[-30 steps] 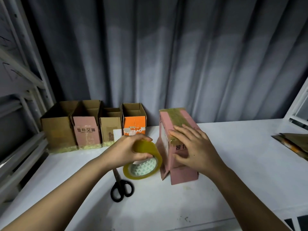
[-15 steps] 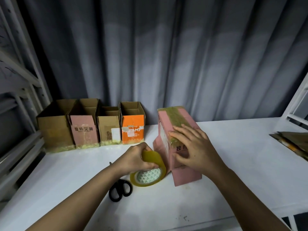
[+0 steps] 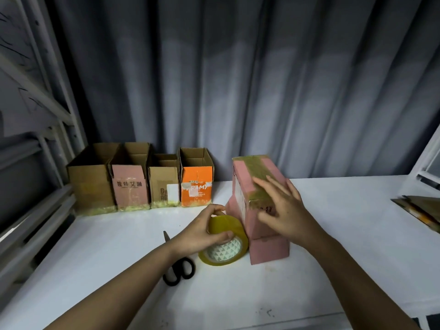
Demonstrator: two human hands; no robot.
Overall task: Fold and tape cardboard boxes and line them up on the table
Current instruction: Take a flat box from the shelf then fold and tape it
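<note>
- One view only, from the head camera, looking down on a white table point(image 3: 333, 234) before a grey pleated curtain point(image 3: 262, 79).
- Pink cardboard box with yellowish tape along its top face point(image 3: 256, 186) stands near the table's middle, just right of the tape roll. Its long axis runs from the viewer toward the curtain, near end lower, so the box tilts; flaps at its base splay outward onto the table.
- Right hand point(image 3: 283, 210) lies over the near end of the taped top, fingers straight and spread, pressing rather than curled round it. It is motion-blurred, and it hides most of the print on the box's near face.
- Left hand point(image 3: 202, 232) grips a roll of yellowish translucent packing tape point(image 3: 225, 244), fingers and thumb curled over its upper rim. The roll stands on edge on the table, touching or just beside the pink box; which, I cannot tell.
- Black-handled scissors point(image 3: 177, 267) lie on the table, partly hidden under the left forearm, blade tip pointing away from the viewer.
- Four open-topped cardboard boxes stand in a row at the back left: plain brown point(image 3: 91, 186), pink-fronted with dark characters point(image 3: 129, 186), small brown with a white label point(image 3: 164, 186), orange-fronted point(image 3: 196, 186).
- Flattened brown cardboard sheets point(image 3: 421, 208) are cut off at the right edge.
- White metal shelving point(image 3: 35, 163) is cut off at the left.
</note>
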